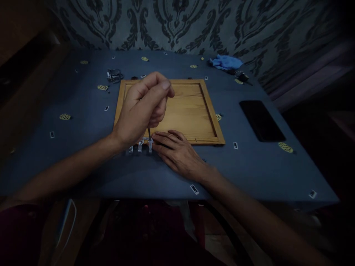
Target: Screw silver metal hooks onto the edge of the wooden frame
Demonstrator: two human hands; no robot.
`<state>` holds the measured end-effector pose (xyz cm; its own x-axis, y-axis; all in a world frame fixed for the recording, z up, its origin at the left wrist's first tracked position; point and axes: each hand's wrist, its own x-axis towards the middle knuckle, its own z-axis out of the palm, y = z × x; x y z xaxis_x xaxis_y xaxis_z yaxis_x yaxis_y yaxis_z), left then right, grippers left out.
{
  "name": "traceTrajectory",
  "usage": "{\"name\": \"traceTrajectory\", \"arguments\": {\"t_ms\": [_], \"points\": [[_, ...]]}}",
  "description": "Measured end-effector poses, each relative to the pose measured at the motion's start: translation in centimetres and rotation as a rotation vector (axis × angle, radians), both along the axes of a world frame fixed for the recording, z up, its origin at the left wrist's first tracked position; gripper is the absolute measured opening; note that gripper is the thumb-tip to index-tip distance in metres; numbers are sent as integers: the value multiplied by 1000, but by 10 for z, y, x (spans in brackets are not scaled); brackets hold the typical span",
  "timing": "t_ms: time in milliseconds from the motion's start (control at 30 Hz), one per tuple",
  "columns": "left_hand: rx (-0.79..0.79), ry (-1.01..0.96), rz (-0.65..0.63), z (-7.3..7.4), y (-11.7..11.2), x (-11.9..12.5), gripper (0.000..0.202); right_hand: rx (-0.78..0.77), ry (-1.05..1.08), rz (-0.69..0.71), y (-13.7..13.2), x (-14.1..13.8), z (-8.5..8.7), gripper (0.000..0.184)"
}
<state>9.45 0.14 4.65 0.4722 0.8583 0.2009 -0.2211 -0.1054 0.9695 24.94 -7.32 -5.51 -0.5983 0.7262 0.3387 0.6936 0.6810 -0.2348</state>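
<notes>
Faces a dark scroll-patterned backdrop [177,26] across a table in a blue printed cover [77,162]. Has a framed wooden panel [185,107] lying flat on the cover, partly beneath both hands. Holds the left hand [145,103] raised above the panel's left part, fingers curled into a fist. Rests the right hand [177,151] palm down across the panel's near rim, fingers extended and clasping nothing visible. Shows a black phone [262,120] to the right, well apart from both hands; a crumpled blue cloth [226,62] at the far right; metal hardware [114,75] past the panel's far left corner. Sets three small metal brackets [140,146] along the near rim, below the fist and just left of the right fingertips. Grips in that fist a thin tool [149,133], pointing its slim shaft down at the rightmost bracket. Cannot tell the handle's shape, hidden inside the grip.
</notes>
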Motion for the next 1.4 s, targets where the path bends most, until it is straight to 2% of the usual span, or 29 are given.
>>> {"name": "traceTrajectory", "arguments": {"t_ms": [467, 833, 1100, 1400], "points": [[31, -38, 33, -2, -4, 0, 23, -13, 11, -1, 0, 0, 2, 32], [20, -61, -21, -5, -5, 0, 25, 18, 8, -1, 0, 0, 1, 32], [63, 150, -88, -2, -1, -7, 26, 40, 4, -2, 1, -1, 0, 30], [27, -68, -85, -8, -4, 2, 17, 28, 21, 10, 1, 0, 0, 31]]}}
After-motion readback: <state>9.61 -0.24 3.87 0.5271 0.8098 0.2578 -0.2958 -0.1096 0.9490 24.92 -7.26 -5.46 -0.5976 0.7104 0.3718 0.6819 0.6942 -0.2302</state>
